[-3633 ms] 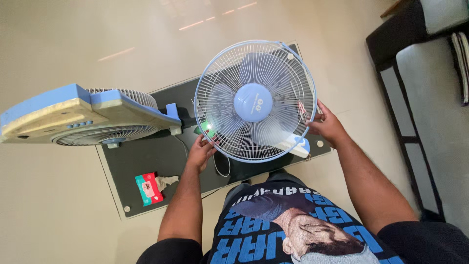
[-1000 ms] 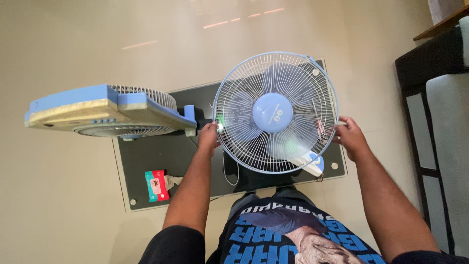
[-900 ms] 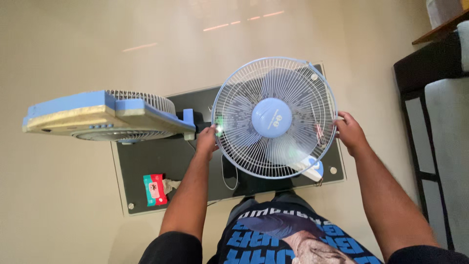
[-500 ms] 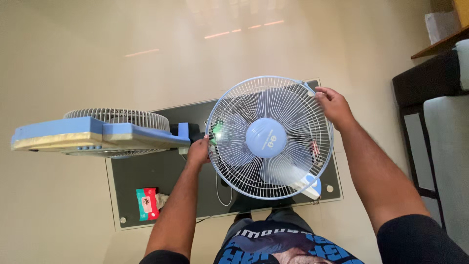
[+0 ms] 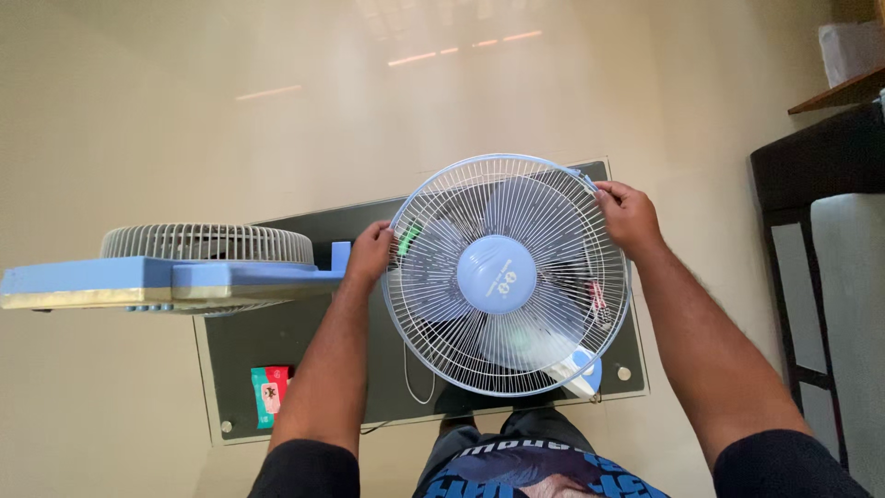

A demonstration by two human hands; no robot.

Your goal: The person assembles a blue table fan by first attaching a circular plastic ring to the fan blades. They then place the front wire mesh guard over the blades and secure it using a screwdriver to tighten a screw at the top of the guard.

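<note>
Blue box fan (image 5: 175, 277) on dark glass table (image 5: 277, 341) w/ red-green packet (image 5: 270, 396).

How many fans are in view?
2: a round white-grilled fan gripped at its rim by both hands, and a blue box fan to its left, on the dark glass table.

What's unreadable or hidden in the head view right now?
- Left hand fingertips: behind the fan guard rim, so the grip is unclear.
- Fan base and stand: covered by the guard; only a blue-white part shows.
- Glass table middle: hidden by the guard and the second fan.
- Red-green packet: too small to identify.
- Dark furniture: cut off by the right edge.
</note>
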